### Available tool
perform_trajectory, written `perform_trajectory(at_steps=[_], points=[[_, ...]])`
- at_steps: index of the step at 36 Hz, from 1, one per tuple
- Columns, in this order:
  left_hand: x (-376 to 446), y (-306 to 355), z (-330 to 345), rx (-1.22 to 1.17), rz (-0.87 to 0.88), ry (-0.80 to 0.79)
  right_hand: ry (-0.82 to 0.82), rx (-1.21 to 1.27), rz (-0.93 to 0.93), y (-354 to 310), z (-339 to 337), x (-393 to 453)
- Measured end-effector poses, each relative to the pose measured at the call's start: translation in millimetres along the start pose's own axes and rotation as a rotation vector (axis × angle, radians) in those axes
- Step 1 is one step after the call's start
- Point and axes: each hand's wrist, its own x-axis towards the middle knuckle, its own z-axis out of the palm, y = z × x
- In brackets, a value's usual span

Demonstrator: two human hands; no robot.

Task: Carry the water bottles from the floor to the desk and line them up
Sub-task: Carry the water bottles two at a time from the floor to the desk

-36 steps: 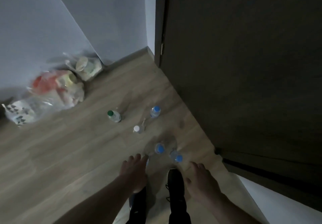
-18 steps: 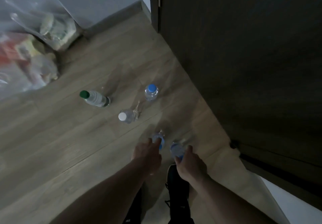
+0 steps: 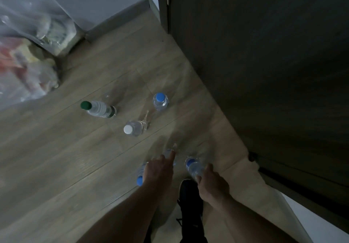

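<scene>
The left hand (image 3: 159, 169) has its fingers closed around a blue-capped bottle (image 3: 141, 176) tipped sideways, cap toward the body, and the right hand (image 3: 212, 179) pinches a second blue-capped bottle (image 3: 192, 166) near its neck. Beyond the fingers, three bottles stand on the floor (image 3: 56, 157): white-capped (image 3: 134, 128), green-capped (image 3: 98, 108), blue-capped (image 3: 160, 101). The light pinch on smooth plastic could slip during the lift.

Both forearms are bare, no sleeves showing down to the left hand (image 3: 159, 169) and right hand (image 3: 211, 179). Below them, a black lace-up shoe (image 3: 190, 195) and dark trousers.
</scene>
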Motion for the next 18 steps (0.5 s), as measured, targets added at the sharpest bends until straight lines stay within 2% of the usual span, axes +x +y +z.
perform_trajectory(at_steps=[9,18], points=[[-80.9,18.2,-68.2,-0.062,-0.004,0.002,0.033,-0.004,-0.038,7.4,-53.1,-103.4],[-254.0,35.9,-193.8,-0.191,-0.069,0.048,0.04,0.017,-0.149,-0.3,-137.6,-275.6]])
